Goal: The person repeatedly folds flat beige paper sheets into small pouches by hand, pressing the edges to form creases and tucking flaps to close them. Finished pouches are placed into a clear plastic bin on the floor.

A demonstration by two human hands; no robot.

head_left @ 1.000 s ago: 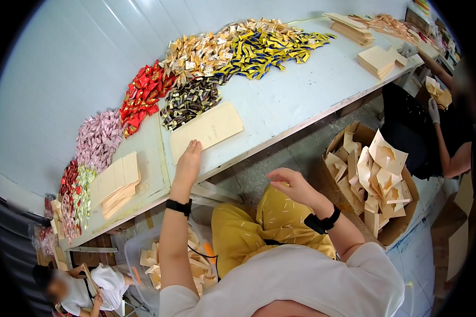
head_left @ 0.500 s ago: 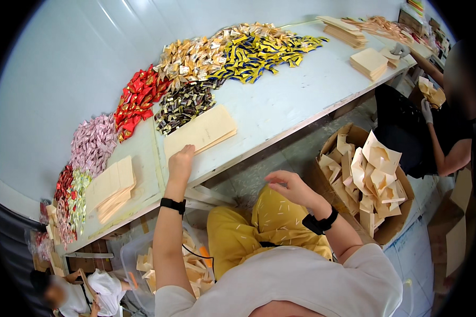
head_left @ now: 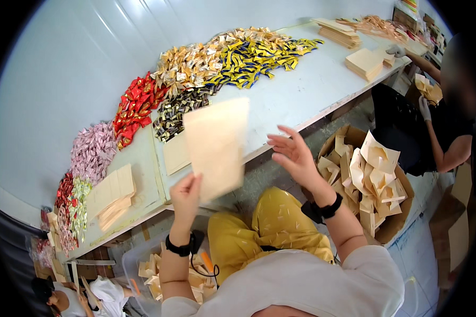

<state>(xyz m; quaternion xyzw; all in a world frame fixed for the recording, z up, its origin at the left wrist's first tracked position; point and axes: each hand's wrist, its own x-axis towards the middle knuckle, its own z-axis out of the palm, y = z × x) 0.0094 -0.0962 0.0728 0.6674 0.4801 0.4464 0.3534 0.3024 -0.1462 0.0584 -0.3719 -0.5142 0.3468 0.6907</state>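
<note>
My left hand [head_left: 185,196] grips the lower corner of a flat tan paper bag [head_left: 217,145] and holds it up over the near edge of the pale table [head_left: 307,92]. My right hand [head_left: 293,154] hovers just to the right of the bag, fingers spread and holding nothing. A stack of the same tan bags [head_left: 175,153] lies on the table behind the lifted one. Heaps of wrapped sweets line the back of the table: red [head_left: 135,103], dark [head_left: 177,108], gold [head_left: 190,63], blue and yellow [head_left: 259,53], pink [head_left: 92,150].
A cardboard box of folded bags [head_left: 373,179] stands on the floor at my right. More tan bag stacks [head_left: 111,193] [head_left: 365,61] lie on the table. Another person in black with white gloves [head_left: 433,121] works at the right end. A bin of bags [head_left: 153,272] sits under the table.
My left hand has taken one bag off the stack and lifted it toward me. My right hand has risen from my lap toward the bag.
</note>
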